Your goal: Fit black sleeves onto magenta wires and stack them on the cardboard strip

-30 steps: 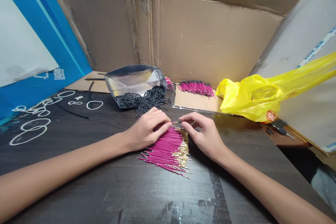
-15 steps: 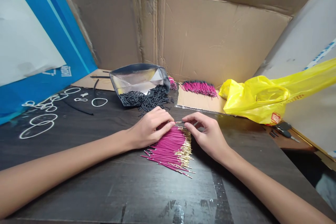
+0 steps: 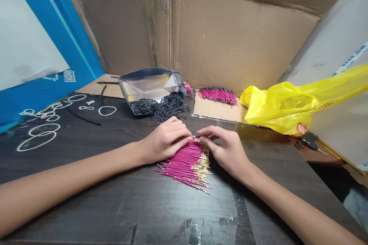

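A pile of magenta wires (image 3: 184, 160) with gold tips lies on the dark table in front of me. My left hand (image 3: 165, 141) pinches one magenta wire at the top of the pile, its palm over the pile's left side. Close to its right, my right hand (image 3: 225, 147) has thumb and forefinger closed on a small black sleeve at the wire's gold end. Behind my hands, many short black sleeves (image 3: 163, 109) spill out of an open silver-lined bag (image 3: 149, 84).
White rubber bands (image 3: 38, 140) lie at the left. At the back, more magenta wires with black ends (image 3: 219, 95) rest on cardboard (image 3: 220, 112). A yellow plastic bag (image 3: 276, 107) and keys (image 3: 312, 143) are at the right. Cardboard walls stand behind.
My right hand has moved slightly left, toward my left hand, and the gap between the fingertips is smaller. The view has shifted a little.
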